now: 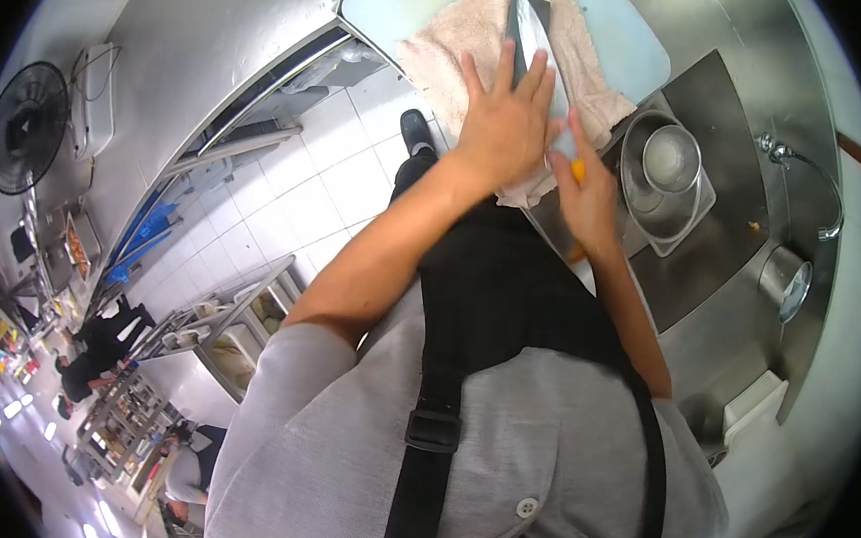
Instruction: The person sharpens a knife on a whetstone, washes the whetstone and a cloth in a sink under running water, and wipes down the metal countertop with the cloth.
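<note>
A knife (533, 41) lies with its blade flat along a dark rectangular block that looks like a sharpening stone (513, 39). My right hand (590, 195) is closed round its handle, and a bit of yellow (579, 170) shows between the fingers. My left hand (506, 126) rests on the blade with its fingers stretched out and spread. Under the stone is a crumpled beige towel (449, 48), laid over a pale cutting board (392, 5). My hands cover the middle of the blade and much of the handle.
Right of the board is a steel sink (686, 285) with metal bowls (669, 160), a tap (778, 149) and a metal pot (785, 281). A fan (27, 128) stands at far left. Other people (100, 357) are in the background.
</note>
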Demonstrator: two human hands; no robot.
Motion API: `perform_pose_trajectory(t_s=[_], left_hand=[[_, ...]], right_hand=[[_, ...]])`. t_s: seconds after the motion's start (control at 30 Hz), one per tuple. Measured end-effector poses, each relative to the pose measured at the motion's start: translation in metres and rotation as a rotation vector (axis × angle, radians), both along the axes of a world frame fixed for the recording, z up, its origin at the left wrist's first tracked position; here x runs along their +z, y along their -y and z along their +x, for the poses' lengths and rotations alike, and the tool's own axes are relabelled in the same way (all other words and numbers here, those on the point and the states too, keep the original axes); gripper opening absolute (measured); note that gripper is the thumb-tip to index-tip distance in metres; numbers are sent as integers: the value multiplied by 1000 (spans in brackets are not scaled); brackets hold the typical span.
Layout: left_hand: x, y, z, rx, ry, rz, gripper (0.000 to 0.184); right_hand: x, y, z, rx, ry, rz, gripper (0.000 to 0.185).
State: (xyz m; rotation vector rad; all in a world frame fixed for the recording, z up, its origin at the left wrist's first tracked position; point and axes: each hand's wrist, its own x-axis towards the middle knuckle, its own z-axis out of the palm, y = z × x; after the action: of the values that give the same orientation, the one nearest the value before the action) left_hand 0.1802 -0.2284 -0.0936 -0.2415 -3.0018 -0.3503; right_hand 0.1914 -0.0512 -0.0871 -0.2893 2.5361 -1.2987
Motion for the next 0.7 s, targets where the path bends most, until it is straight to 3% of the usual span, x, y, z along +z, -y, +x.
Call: perform_pose_trajectory(t_s=[0.1, 0.13, 0.17, 0.27, 0.3, 0.37, 0.4, 0.47, 0.53, 0.57, 0.6, 0.63, 0.7], left_hand=[[-8, 9, -12, -22, -24, -33, 64], [-16, 18, -34, -21, -55, -49, 64], [-26, 29, -64, 7, -104, -45, 62], [-16, 65, -136, 5, 68, 3, 58], [-21, 67, -145, -4, 84, 5, 58], [-54, 56, -134, -59, -7, -74, 56], [-66, 49, -102, -94, -46, -109, 56], [8, 33, -34, -84, 49, 63, 60], [-6, 19, -4, -112, 24, 156, 64], [-8, 17, 1, -139, 43, 177, 65], [-3, 19, -10, -70, 111, 280, 67], [3, 28, -31, -90, 114, 195, 68], [-30, 33, -87, 46, -90, -486, 67]], right_hand=[[-11, 2, -11, 36, -157, 13, 64], [-27, 10, -39, 58, -333, -31, 64], [-32, 23, -66, 41, -304, 2, 62], [-36, 66, -131, -44, -247, 108, 57], [-33, 55, -127, -38, -214, 6, 55], [-42, 64, -109, -9, -133, -345, 53], [-47, 52, -85, -21, -107, -352, 48], [-50, 30, -29, -34, 59, -283, 41], [-35, 11, 7, -49, 226, -182, 42], [-13, 5, 17, -75, 68, 42, 50], [-33, 0, -5, -15, -119, -21, 47], [-48, 7, -35, 10, -197, -49, 51], [-46, 33, -90, 23, -250, -61, 59]])
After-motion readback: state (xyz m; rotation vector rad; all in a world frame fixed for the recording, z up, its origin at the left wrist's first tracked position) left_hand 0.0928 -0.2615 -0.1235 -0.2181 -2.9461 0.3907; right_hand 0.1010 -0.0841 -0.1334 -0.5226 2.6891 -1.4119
